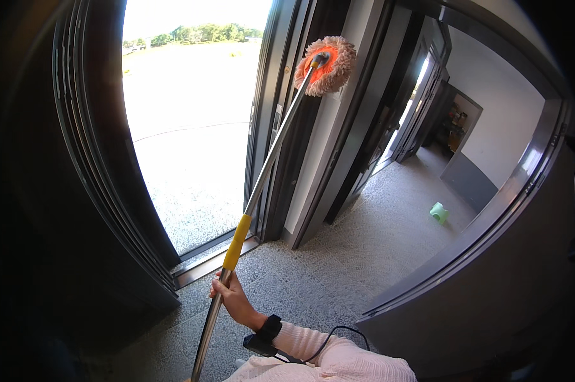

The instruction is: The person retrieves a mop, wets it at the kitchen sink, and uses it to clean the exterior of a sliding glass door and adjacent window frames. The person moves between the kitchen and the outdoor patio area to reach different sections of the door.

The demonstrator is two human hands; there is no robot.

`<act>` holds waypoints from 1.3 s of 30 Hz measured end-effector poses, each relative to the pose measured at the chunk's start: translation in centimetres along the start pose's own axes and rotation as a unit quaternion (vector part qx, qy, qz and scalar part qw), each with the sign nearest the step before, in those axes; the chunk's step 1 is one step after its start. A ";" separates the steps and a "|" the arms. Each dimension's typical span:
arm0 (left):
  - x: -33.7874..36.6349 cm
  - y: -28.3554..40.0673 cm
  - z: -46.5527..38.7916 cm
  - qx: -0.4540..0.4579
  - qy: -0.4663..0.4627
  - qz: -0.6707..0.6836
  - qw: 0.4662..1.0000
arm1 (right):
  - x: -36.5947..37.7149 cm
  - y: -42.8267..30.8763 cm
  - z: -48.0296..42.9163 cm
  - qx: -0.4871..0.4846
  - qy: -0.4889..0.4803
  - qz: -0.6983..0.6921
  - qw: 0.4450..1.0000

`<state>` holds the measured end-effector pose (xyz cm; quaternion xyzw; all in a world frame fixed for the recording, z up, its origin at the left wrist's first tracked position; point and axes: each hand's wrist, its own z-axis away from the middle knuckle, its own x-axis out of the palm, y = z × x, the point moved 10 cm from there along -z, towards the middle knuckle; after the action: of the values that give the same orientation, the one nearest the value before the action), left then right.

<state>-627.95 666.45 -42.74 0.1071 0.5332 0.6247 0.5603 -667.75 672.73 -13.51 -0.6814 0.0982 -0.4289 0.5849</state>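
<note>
My right hand (233,300) is closed around the metal pole (210,324) of a long-handled mop, just below its yellow plastic sleeve (236,242). The pole slants up and away to a round mop head (341,71) with pale pink fringe and an orange centre, raised in front of the dark door frame and white wall strip. Whether the fringe touches them cannot be told. At the bottom edge, by the pole, shows a sliver of skin, perhaps my left hand (188,380); its grip is hidden. A black band with a box and cable is on my right wrist.
An open doorway with a metal threshold (215,263) gives onto bright ground outside. Dark door panels stand at left and right. Beyond another dark door frame (511,191), a small green stool (439,213) stands on the speckled floor (397,205). Shelved items show through a farther doorway.
</note>
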 end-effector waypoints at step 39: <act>4.7 32.8 -10.4 0.170 0.027 -0.114 0.978 | -13.8 -26.0 -5.2 -0.110 -0.359 -0.372 0.849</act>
<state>-656.42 671.10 -23.36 0.1223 0.6552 0.4596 0.5870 -689.45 685.53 2.63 -0.8336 -0.3328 -0.3256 0.2973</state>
